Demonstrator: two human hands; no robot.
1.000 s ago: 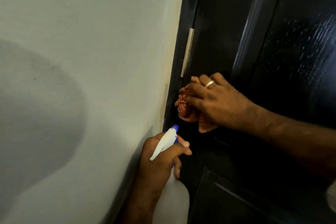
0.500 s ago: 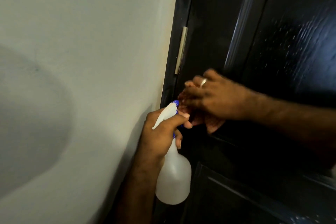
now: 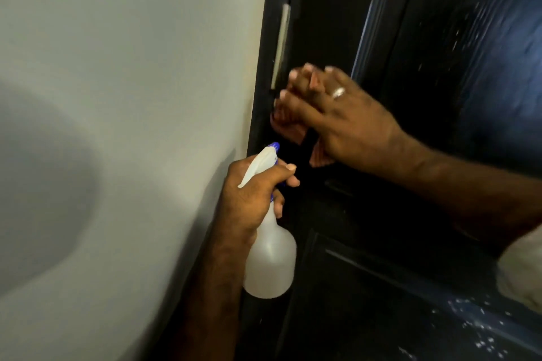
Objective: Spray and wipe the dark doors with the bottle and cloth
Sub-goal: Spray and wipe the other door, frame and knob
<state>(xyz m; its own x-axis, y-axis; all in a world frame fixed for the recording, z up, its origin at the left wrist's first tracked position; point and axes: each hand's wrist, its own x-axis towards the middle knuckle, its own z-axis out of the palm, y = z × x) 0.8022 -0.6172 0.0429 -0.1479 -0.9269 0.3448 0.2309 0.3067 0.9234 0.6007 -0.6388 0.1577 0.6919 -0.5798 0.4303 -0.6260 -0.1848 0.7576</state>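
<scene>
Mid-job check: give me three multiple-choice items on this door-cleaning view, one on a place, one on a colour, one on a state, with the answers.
1. Where is the cloth?
A. Lying on the floor
B. Under the right hand, against the dark door near the hinge
C. Draped over the bottle

2. What colour is the nozzle tip of the spray bottle?
A. Blue
B. Green
C. Yellow

3. How is the spray bottle held?
A. It stands alone on a shelf
B. The right hand grips it
C. The left hand grips its neck, fingers at the trigger

Answers:
1. B, since the reddish cloth shows beneath the right hand's fingers at the door's hinge edge.
2. A, since the tip at the head's top is blue on a white sprayer.
3. C, since the left hand's fingers curl round the neck below the head.
</scene>
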